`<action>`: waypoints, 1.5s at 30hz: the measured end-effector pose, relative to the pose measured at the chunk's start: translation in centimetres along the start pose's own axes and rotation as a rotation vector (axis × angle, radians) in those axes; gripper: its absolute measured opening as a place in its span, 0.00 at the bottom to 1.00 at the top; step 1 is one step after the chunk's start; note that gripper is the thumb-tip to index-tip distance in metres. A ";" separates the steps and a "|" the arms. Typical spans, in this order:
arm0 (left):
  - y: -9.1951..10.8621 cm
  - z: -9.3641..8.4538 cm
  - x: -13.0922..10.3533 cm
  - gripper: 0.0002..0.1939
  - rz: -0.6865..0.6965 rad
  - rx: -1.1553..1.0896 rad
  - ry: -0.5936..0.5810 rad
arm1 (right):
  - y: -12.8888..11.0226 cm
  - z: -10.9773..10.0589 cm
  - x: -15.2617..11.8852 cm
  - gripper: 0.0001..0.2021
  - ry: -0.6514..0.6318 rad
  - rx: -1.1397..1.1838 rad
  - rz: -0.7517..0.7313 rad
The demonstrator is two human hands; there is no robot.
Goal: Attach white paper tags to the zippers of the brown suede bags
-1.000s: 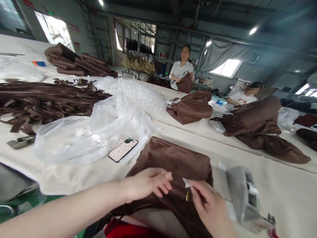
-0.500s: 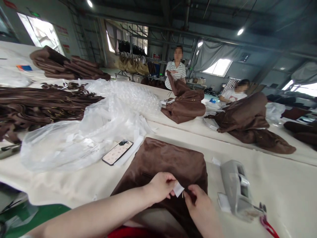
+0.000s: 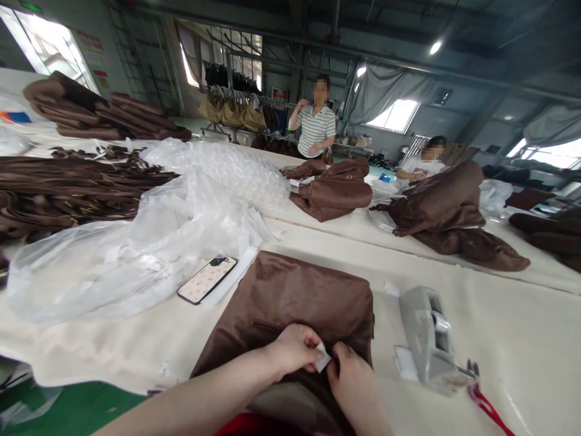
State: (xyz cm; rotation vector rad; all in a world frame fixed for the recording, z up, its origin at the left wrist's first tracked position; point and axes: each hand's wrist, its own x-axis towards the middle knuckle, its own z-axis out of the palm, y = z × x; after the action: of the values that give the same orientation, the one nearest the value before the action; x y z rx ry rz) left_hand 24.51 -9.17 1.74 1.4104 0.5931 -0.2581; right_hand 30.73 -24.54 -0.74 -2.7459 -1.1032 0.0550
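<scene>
A dark brown leather bag (image 3: 308, 284) lies flat on the table right in front of me. Between the thumb and fingers of my left hand (image 3: 296, 350) is a small piece of white paper (image 3: 323, 361), held just above the bag. My right hand (image 3: 356, 380) is closed in a pinch close to the paper's right side, over the lower part of the bag. Whatever its fingertips grip is hidden. A zipped slit (image 3: 263, 327) shows on the bag left of my hands.
To the right stand a grey tape dispenser (image 3: 424, 345) and red-handled snips (image 3: 483, 399). A phone (image 3: 207, 280) and crumpled clear plastic (image 3: 131, 260) lie left, brown straps (image 3: 77, 188) beyond. More brown bags (image 3: 333, 194) lie across the table, where two people are.
My hands have come closer together, the right one now almost at the paper. Across the table, the person in the striped shirt has let go of the raised brown bag, which has dropped down.
</scene>
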 end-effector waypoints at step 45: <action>-2.4 0.1 -0.3 0.08 0.350 0.368 0.228 | -2.0 1.0 -1.1 0.18 0.342 0.265 -0.083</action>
State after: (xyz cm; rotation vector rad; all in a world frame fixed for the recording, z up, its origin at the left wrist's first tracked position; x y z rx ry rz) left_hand 23.07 -9.72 -0.10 1.8880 0.4866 0.0814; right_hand 28.48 -23.70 -1.36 -2.3601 -1.0288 -0.2526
